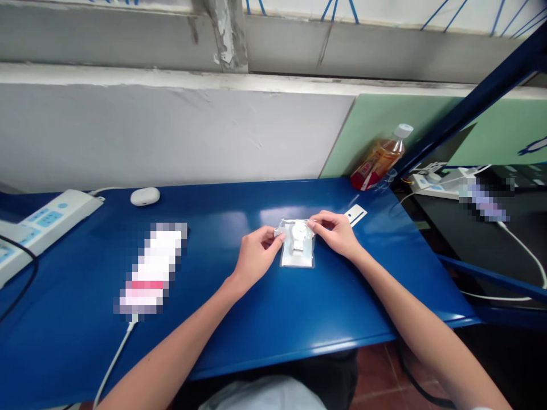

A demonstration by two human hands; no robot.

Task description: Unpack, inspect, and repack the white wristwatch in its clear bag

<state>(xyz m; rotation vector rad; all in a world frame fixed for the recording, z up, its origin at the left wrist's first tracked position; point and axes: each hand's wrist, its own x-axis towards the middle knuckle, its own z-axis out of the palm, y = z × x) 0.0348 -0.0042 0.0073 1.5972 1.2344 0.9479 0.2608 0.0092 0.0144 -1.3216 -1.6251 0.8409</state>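
A small clear plastic bag (298, 259) with a white item inside is on or just above the blue desk, in front of me. The contents are too washed out by glare to name. My left hand (258, 253) pinches the bag's upper left corner between thumb and fingers. At its upper right corner, my right hand (335, 230) has a similar closed pinch. Just beyond the right hand lies a flat white piece with a dark slot (356, 214), partly covered by that hand.
Left on the blue desk (239, 319) are a white power strip (64, 219), a white earbud case (145, 196) and a blurred phone (154, 270) with a charging cable (113, 359). A bottle of reddish drink (380, 159) stands tilted-looking at the back right, near a blue metal post (470, 102).
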